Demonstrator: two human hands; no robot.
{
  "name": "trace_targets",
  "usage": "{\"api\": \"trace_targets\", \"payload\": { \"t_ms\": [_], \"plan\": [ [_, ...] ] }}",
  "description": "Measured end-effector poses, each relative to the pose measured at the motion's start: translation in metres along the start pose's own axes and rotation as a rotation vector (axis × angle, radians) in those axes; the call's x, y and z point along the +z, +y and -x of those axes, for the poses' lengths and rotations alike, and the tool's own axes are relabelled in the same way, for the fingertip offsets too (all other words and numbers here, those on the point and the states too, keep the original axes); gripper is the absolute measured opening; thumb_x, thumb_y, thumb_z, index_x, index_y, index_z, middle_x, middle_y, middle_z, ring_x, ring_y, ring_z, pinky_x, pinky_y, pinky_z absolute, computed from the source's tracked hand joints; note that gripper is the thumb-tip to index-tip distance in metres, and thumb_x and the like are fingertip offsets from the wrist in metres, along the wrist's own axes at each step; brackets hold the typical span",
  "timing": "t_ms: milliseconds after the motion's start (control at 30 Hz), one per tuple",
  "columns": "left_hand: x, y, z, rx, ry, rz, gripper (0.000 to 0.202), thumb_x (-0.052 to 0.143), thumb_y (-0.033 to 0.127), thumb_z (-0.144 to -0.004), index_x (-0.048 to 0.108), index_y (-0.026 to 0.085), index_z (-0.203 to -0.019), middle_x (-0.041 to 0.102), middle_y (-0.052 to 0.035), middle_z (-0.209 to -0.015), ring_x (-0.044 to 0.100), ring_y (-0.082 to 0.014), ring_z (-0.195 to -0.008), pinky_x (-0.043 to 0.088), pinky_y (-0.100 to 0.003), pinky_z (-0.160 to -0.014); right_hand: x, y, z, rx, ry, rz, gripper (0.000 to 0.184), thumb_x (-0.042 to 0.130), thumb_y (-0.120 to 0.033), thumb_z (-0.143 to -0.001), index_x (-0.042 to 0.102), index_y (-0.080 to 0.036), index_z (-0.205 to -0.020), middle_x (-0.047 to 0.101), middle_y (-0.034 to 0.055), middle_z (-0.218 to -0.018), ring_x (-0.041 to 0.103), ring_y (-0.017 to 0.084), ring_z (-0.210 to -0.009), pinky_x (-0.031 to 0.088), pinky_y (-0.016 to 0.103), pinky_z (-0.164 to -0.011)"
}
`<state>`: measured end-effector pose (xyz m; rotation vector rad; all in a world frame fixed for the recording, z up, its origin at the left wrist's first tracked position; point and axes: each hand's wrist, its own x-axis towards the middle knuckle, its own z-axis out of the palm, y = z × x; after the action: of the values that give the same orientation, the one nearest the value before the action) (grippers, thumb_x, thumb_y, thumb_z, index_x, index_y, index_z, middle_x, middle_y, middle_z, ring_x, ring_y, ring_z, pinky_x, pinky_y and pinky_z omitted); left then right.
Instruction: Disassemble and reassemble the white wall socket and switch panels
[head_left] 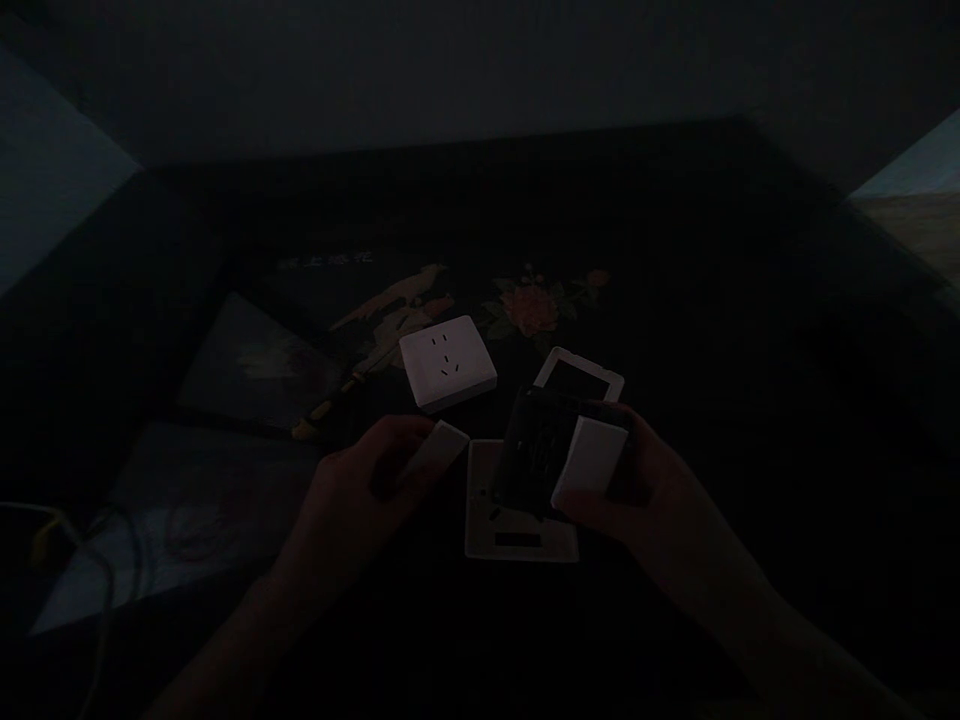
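Observation:
The scene is very dark. Between the thumb and fingers of my left hand (375, 470) is a small white switch rocker (444, 448). My right hand (637, 490) grips a dark switch body (529, 450), tilted, with a second white rocker (592, 455) on its right side, under my thumb. Below it a white plate (480, 540) with slots lies on the table, partly covered from sight. A white frame (571, 358) lies just behind the switch body, its lower part hidden. Beyond my left hand sits a white wall socket (450, 362), slots facing up.
A screwdriver (322, 410) with a yellow and black handle lies left of the socket. The dark table (675, 270) carries a printed bird and flower picture. A pale cable (101, 570) hangs at the lower left. A wall (420, 80) stands behind.

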<state>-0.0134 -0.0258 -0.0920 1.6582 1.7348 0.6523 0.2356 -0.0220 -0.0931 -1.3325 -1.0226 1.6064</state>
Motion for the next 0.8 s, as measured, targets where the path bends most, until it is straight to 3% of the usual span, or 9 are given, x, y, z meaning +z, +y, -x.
{"api": "trace_targets", "payload": {
  "t_ms": [133,267,400,467,600,733,800],
  "plan": [
    [-0.002,0.004,0.004,-0.047,0.057,0.215,0.031,0.074,0.036,-0.075,0.063,0.023,-0.101,0.075,-0.0007,-0.090,0.073,-0.0212,-0.080,0.059,-0.027,-0.067,0.002,-0.001,0.001,-0.015,-0.023,0.029,0.054,0.085,-0.017,-0.062,0.059,-0.028,-0.108,0.074,-0.0023,-0.097,0.070,0.018,-0.087,0.058,0.028,-0.073],
    [-0.003,0.005,0.005,-0.162,-0.053,0.518,0.030,0.078,0.034,-0.075,0.060,0.024,-0.097,0.074,0.0017,-0.082,0.073,-0.0176,-0.072,0.058,-0.021,-0.058,0.004,0.003,0.002,-0.015,-0.034,-0.012,0.036,0.079,-0.030,-0.075,0.062,-0.028,-0.107,0.074,-0.0017,-0.097,0.070,0.015,-0.086,0.057,0.024,-0.070],
    [0.000,0.007,0.006,-0.209,-0.140,0.692,0.028,0.081,0.029,-0.074,0.062,0.021,-0.093,0.075,0.0003,-0.083,0.073,-0.0172,-0.075,0.058,-0.020,-0.059,0.005,0.003,0.006,0.006,-0.033,-0.025,0.024,0.069,-0.037,-0.085,0.064,-0.028,-0.107,0.074,-0.0012,-0.094,0.069,0.013,-0.082,0.056,0.021,-0.066],
    [0.002,0.008,0.008,-0.191,-0.133,0.702,0.031,0.083,0.029,-0.073,0.063,0.022,-0.096,0.075,0.0000,-0.085,0.074,-0.0177,-0.077,0.059,-0.020,-0.060,0.006,0.002,0.007,0.006,-0.066,0.008,0.026,0.070,-0.032,-0.085,0.063,-0.029,-0.109,0.074,-0.0013,-0.096,0.070,0.014,-0.086,0.057,0.021,-0.070],
    [0.004,0.009,0.011,-0.141,-0.071,0.594,0.056,0.083,0.032,-0.075,0.058,0.029,-0.125,0.075,0.0009,-0.089,0.074,-0.0191,-0.080,0.061,-0.024,-0.064,0.009,-0.001,0.010,-0.026,-0.137,0.065,0.028,0.068,-0.028,-0.085,0.061,-0.029,-0.113,0.075,-0.0005,-0.102,0.071,0.014,-0.092,0.058,0.023,-0.075],
    [0.003,0.008,0.011,-0.088,-0.070,0.547,0.041,0.078,0.032,-0.081,0.065,0.030,-0.120,0.074,-0.0012,-0.107,0.072,-0.0194,-0.097,0.061,-0.021,-0.074,0.011,-0.001,0.011,-0.022,-0.130,0.106,0.028,0.067,-0.033,-0.086,0.061,-0.028,-0.113,0.075,0.0019,-0.106,0.072,0.017,-0.093,0.060,0.026,-0.076],
    [0.004,0.009,0.011,-0.094,-0.140,0.643,0.051,0.081,0.025,-0.078,0.061,0.033,-0.125,0.072,-0.0012,-0.117,0.071,-0.0210,-0.105,0.062,-0.024,-0.078,0.011,0.000,0.011,-0.027,-0.127,0.121,0.029,0.067,-0.034,-0.086,0.061,-0.028,-0.114,0.074,0.0024,-0.108,0.072,0.017,-0.095,0.060,0.027,-0.078]
  ]
}}
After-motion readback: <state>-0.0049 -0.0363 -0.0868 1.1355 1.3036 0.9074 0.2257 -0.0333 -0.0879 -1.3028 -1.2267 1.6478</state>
